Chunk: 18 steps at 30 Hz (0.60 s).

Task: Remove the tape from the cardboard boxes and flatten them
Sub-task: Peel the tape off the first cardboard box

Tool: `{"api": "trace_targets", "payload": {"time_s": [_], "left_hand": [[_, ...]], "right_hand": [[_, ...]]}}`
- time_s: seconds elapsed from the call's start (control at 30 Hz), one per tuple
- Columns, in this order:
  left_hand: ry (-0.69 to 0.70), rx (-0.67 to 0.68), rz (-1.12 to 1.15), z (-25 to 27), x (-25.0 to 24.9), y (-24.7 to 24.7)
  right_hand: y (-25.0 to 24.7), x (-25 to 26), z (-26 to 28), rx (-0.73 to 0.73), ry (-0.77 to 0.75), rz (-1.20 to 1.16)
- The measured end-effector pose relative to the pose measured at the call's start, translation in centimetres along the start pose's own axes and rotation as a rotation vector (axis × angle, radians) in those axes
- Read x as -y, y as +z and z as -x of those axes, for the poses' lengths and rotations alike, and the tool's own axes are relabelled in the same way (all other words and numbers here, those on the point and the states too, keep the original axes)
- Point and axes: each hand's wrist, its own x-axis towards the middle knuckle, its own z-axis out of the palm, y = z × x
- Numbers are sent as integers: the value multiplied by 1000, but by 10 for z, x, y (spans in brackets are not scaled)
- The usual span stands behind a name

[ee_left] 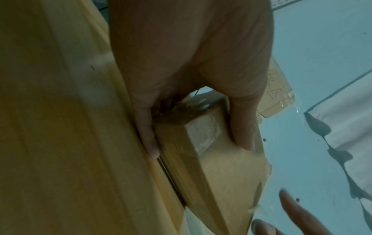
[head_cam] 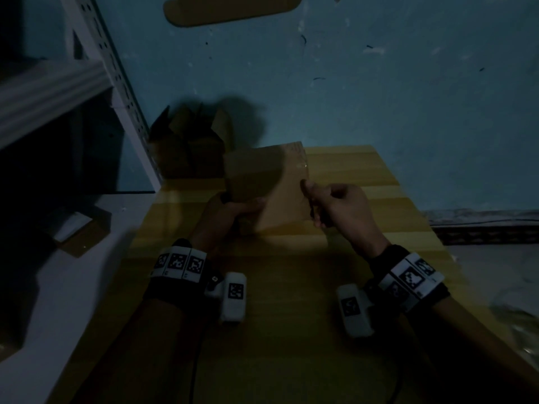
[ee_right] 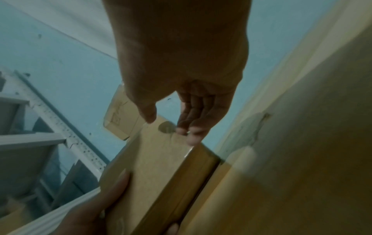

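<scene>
A closed brown cardboard box [head_cam: 277,185] stands on the yellow wooden table [head_cam: 291,316], dim in the head view. My left hand [head_cam: 233,211] grips its near left corner, thumb on the top face and fingers along the side [ee_left: 201,151]. Clear tape [ee_left: 203,127] wraps that corner. My right hand [head_cam: 309,196] is at the box's right edge with its fingers curled. In the right wrist view its fingertips [ee_right: 189,136] pick at a glinting strip of clear tape on the edge of the box [ee_right: 157,159], with the thumb a little apart.
An open cardboard box [head_cam: 186,141] sits behind, against the blue wall. A white perforated metal rack [head_cam: 116,68] rises at the left. A small box [head_cam: 75,228] lies on the white surface left of the table. A flat cardboard piece [head_cam: 227,10] shows at the top.
</scene>
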Motion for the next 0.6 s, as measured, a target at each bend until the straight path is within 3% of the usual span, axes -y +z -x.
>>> {"api": "trace_targets", "payload": {"time_s": [0.2,0.6], "left_hand": [[22,5,-10,2,1,5],[22,30,11,-2,1,2]], "right_hand": [[4,-3,-4,-38,-66,200],[-2,-13,-6,103,-111,-16]]}}
